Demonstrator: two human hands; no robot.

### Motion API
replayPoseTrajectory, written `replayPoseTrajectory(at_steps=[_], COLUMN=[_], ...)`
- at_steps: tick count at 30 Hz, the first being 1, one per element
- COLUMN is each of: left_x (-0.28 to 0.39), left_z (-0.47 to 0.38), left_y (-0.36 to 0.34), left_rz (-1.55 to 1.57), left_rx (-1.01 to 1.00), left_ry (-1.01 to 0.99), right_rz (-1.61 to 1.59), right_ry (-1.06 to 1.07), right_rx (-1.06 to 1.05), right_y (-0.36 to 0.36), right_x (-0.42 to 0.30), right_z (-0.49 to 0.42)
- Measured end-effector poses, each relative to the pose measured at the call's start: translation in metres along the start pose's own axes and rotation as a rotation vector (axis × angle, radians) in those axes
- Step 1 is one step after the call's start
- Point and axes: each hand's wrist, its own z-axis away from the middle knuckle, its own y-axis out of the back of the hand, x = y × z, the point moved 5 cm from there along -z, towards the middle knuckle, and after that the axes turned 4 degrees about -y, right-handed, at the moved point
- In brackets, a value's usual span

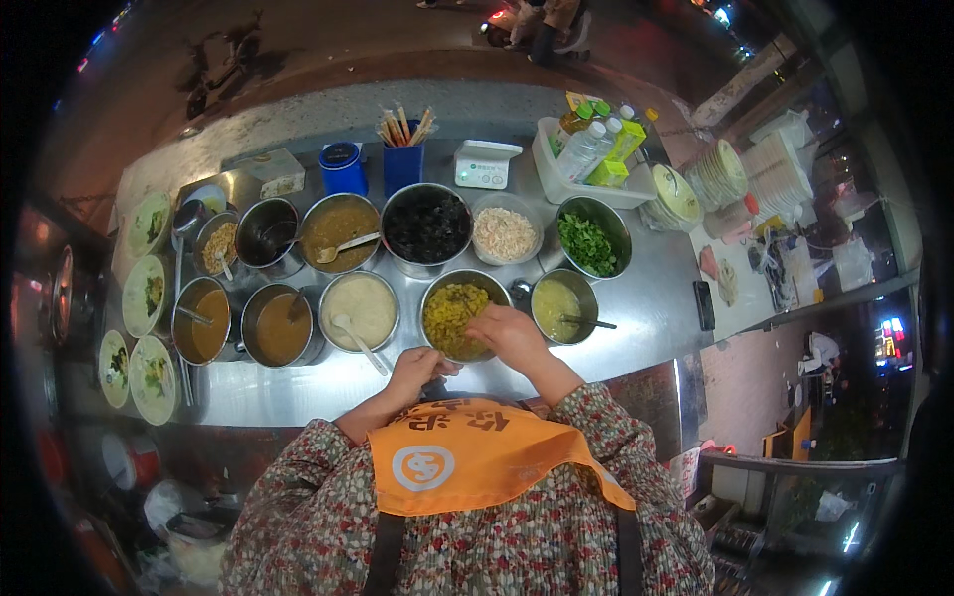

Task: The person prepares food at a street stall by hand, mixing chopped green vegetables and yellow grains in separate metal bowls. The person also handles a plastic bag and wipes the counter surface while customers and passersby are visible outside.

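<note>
Directly before me stands a steel pot (426,301) of chopped yellow-green pickled vegetables (452,313). My right hand (509,337) reaches in over its right rim with bunched fingertips at the vegetables; whether they pinch any is hidden. At the near side of the pot, my left hand (419,375) grips its edge or handle, partly out of sight. Just left is a container of pale, creamy paste (359,305) with a white spoon (361,346) leaning on its rim. To the right stands a steel mug (594,298) of yellowish liquid with a dark-handled spoon (589,321).
Behind are pots of dark seaweed-like food (426,223), dried shrimp (505,232) and chopped green herbs (587,244). Brown sauces (277,328) and several green bowls (144,296) stand left. A bottle-filled white bin (596,195) is back right; a phone (703,305) lies near the right edge.
</note>
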Motion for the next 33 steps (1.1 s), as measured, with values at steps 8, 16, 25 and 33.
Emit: replayPoseTrajectory(at_steps=[8, 16, 25, 33], left_x=[0.002, 0.007, -0.003, -0.001], left_z=[0.002, 0.005, 0.001, 0.002], left_y=[-0.001, -0.003, 0.002, 0.002], left_rz=[0.015, -0.032, 0.036, 0.048], left_rx=[-0.01, -0.003, -0.024, -0.082], left_ry=[-0.001, -0.008, 0.016, -0.048], right_rz=[0.001, 0.199, 0.08, 0.347], right_ry=[-0.09, -0.03, -0.132, 0.006], right_rx=[0.059, 0.021, 0.091, -0.158], right_y=[0.036, 0.02, 0.049, 0.002], right_x=[0.004, 0.008, 0.003, 0.014], right_z=[0.019, 0.013, 0.022, 0.005])
